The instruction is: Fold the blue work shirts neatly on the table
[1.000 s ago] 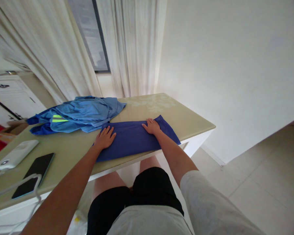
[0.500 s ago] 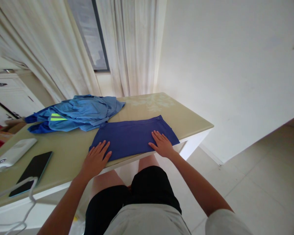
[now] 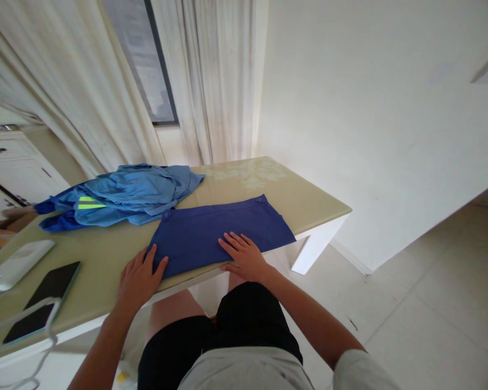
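A dark blue folded garment [image 3: 211,230] lies flat near the front edge of the beige table [image 3: 305,197]. My left hand [image 3: 138,279] rests at the garment's left near corner, fingers spread, thumb on the cloth. My right hand [image 3: 244,254] lies flat on the garment's near edge, fingers stretched out and apart. Neither hand holds anything. I am sitting with my legs under the table.
A light blue garment with a yellow-green stripe [image 3: 122,195] is heaped at the back left of the table. A black phone [image 3: 44,292], a white power bank [image 3: 12,265] and a white cable [image 3: 36,325] lie at the left. White curtains and a wall stand behind.
Both hands have slid from the far part of the dark blue garment back to its near edge. My right hand has also moved left along that edge.
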The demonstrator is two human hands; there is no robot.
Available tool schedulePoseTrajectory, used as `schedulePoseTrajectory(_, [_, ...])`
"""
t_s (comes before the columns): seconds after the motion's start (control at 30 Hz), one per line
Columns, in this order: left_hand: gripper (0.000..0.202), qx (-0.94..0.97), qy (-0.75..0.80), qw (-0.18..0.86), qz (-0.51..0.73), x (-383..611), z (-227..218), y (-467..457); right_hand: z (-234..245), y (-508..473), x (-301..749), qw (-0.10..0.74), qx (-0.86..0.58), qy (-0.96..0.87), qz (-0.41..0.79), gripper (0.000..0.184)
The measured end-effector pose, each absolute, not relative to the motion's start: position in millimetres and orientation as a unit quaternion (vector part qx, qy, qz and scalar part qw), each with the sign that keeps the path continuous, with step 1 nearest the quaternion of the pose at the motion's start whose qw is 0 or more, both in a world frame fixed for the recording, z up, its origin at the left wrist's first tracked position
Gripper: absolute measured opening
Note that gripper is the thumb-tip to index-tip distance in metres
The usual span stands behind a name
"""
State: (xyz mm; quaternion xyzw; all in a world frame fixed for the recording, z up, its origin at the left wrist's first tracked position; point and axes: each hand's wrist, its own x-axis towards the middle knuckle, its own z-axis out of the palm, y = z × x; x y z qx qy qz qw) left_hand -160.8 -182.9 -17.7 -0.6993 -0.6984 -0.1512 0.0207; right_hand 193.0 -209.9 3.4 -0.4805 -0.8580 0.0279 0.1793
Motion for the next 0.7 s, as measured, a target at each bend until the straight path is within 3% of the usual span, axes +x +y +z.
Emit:
schedulePoseTrajectory(0.13, [0.078,-0.715,-0.675,0.025,-0.177,-170.7,-13.2,-190.5,5.0,-204.4,188.4,0.154,-0.515,-0.840,0.074,0.078])
schedulePoseTrajectory(0.3, [0.061,-0.726,-0.651,0.005,-0.222,-120.0,-11.3,-227.1,36.9,-206.0,162.7,0.177,-0.514,-0.837,0.068,0.086])
schedulePoseTrajectory(0.4, [0.051,-0.761,-0.595,-0.072,-0.250,-64.8,-23.8,-270.7,29.3,-197.7,153.4,0.161,-0.528,-0.832,0.061,0.087])
schedulePoseTrajectory(0.57, [0.049,-0.842,-0.424,-0.289,-0.166,-15.5,-48.1,-335.2,4.0,-150.1,205.1,0.100,-0.512,-0.852,0.036,0.073])
schedulePoseTrajectory(0.7, [0.040,-0.817,-0.443,-0.339,-0.147,-29.9,-51.7,-348.0,23.8,-102.0,282.5,0.015,-0.559,-0.828,0.045,0.063])
